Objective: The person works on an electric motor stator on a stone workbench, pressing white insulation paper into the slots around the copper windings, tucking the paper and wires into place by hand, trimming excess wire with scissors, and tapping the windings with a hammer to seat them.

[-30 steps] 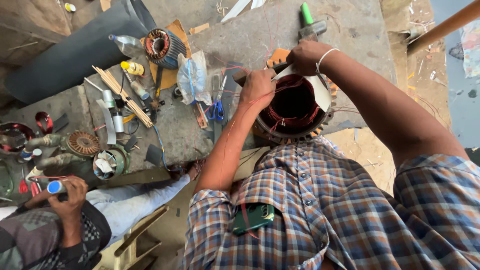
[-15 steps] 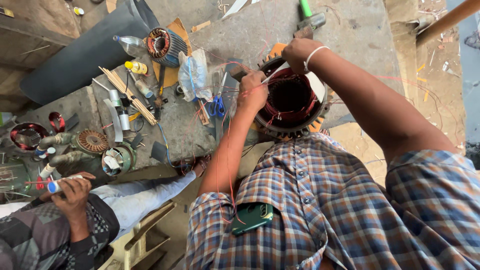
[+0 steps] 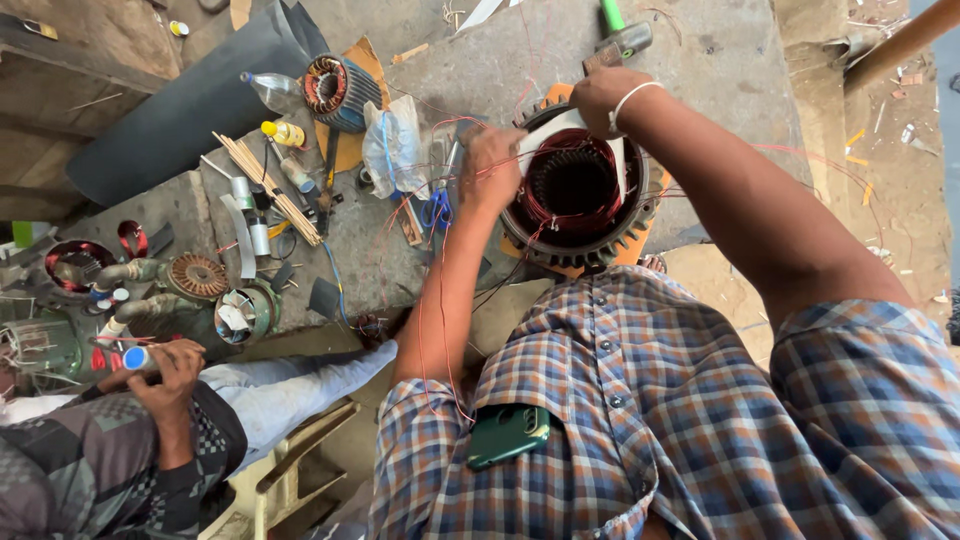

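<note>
- Copper-red windings fill the bore of a round motor stator (image 3: 575,195), seen from the head camera as it sits on a grey concrete desk (image 3: 720,60), directly in front of the person in the checked shirt.
- At the stator's left rim, the left hand (image 3: 492,165) has its fingers closed on thin red wire (image 3: 440,300) that trails down along the forearm.
- At the stator's top rim, the right hand (image 3: 605,95), with a white band at the wrist, has its fingers curled narrow over a strip of white insulating paper (image 3: 550,128) tucked against the windings.
- Just left of the stator lie blue-handled scissors (image 3: 436,210) and a clear plastic bag (image 3: 395,145).
- Farther left of the stator sit a smaller wound stator (image 3: 335,88), a yellow-capped bottle (image 3: 282,132) and a bundle of thin wooden sticks (image 3: 270,185).
- Just above the stator, a green-handled hammer (image 3: 620,35) lies on the desk.
- Below the stator, a green phone (image 3: 508,435) sticks out of the shirt pocket.
- Well left of the stator, another person's hand (image 3: 170,370) grips a blue-capped tool (image 3: 130,357).
</note>
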